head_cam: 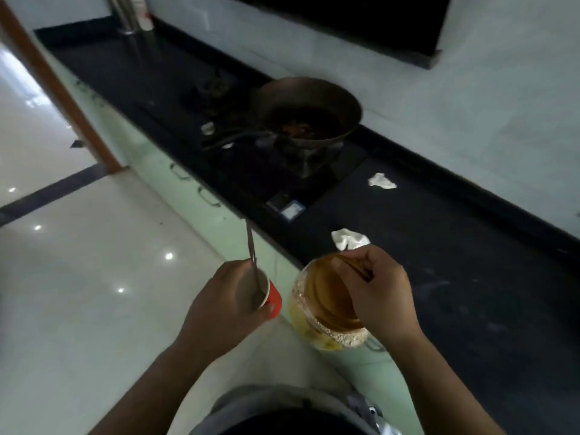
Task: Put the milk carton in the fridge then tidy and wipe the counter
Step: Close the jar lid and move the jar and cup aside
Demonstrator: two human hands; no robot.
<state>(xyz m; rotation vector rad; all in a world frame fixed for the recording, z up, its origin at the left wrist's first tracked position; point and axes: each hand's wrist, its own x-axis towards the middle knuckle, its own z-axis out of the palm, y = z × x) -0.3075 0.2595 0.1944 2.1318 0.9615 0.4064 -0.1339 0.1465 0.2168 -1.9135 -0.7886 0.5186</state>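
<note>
head view: left hand [219,304] wrapped around a red cup [266,296] with spoon [252,255]; right hand [375,290] clamped on a jar [326,304]. keep both level while carrying them clear. milk carton not visible. crumpled papers [350,238] and a pan [309,111] clutter the dark counter [470,277].

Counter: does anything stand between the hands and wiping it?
Yes. Both hands are full: the left hand holds a red cup with a spoon, the right hand a jar. Two crumpled tissues and a stove with a pan sit on the counter.
</note>
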